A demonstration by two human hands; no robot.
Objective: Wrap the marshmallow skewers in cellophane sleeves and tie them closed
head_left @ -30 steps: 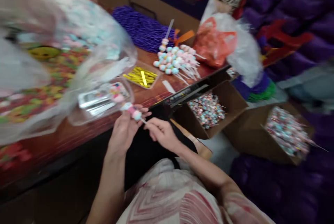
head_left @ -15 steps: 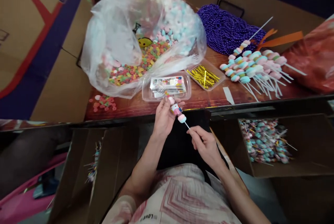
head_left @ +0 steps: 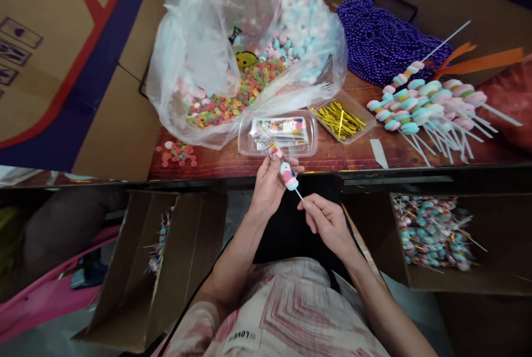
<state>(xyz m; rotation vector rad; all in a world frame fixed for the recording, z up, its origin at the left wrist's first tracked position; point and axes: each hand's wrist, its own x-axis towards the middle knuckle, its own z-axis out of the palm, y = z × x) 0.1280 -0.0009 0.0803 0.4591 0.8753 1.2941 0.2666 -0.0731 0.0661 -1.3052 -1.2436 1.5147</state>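
My left hand point(head_left: 266, 186) is closed round a printed clear plastic wrapper point(head_left: 287, 169), thumb on its near side. Inside the wrapper sits most of a marshmallow candy skewer point(head_left: 292, 184). The skewer's white stick points down to the right, pinched at its lower part by my right hand point(head_left: 326, 217). Just beyond my left hand, a clear plastic tub point(head_left: 312, 149) holds a stack of the same printed wrappers point(head_left: 297, 124). To its right, another shallow tub point(head_left: 353, 134) contains gold twist ties point(head_left: 338, 118).
A large plastic bag point(head_left: 195, 30) of gummy rings and marshmallows fills the table's back. Unwrapped marshmallow skewers point(head_left: 419, 105) lie in a pile at right, near purple cords point(head_left: 382, 41). Below the edge, cardboard boxes point(head_left: 499, 235) hold wrapped skewers point(head_left: 432, 229). Loose red gummy rings point(head_left: 178, 154) lie at left.
The skewer has slid further up into the wrapper, and its lowest marshmallow now sits closer to the wrapper. My right hand keeps its pinch on the stick. The view has shifted left.
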